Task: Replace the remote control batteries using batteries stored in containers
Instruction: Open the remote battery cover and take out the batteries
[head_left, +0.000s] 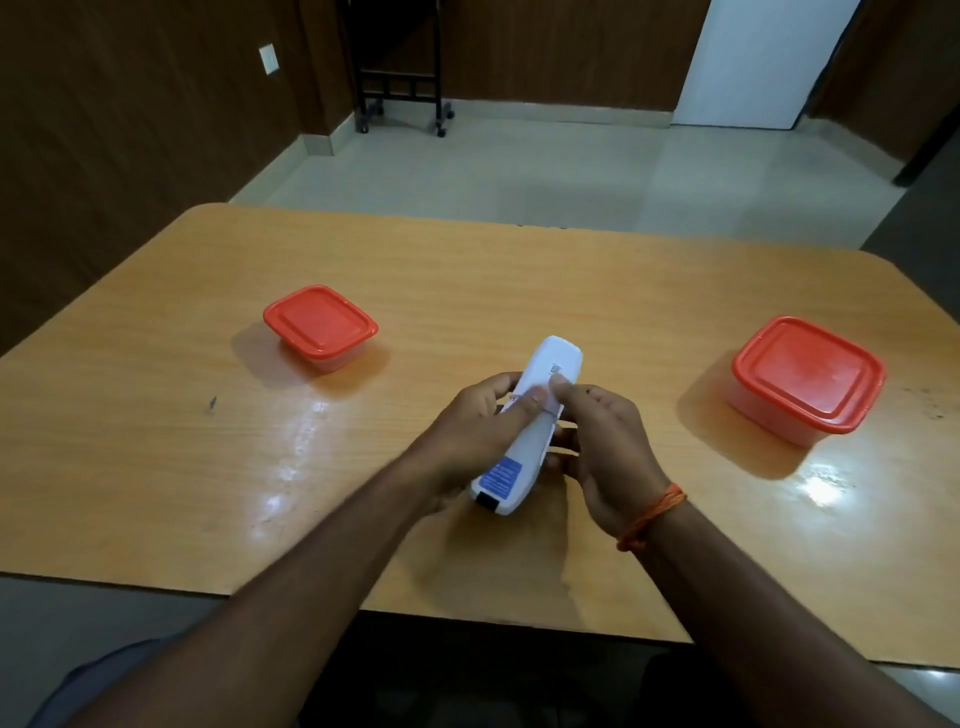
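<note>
A white remote control lies back-side up in both my hands, just above the middle of the wooden table. It carries a blue label near its close end. My left hand grips its left side, thumb on the back cover. My right hand holds the right side, its thumb also pressing on the back cover. Two clear containers with red lids stand shut: a smaller container at the left and a larger container at the right. No batteries are visible.
The table's near edge runs just under my forearms. Beyond the far edge lie a pale tiled floor, a black wheeled stand and a white door. An orange thread bracelet circles my right wrist.
</note>
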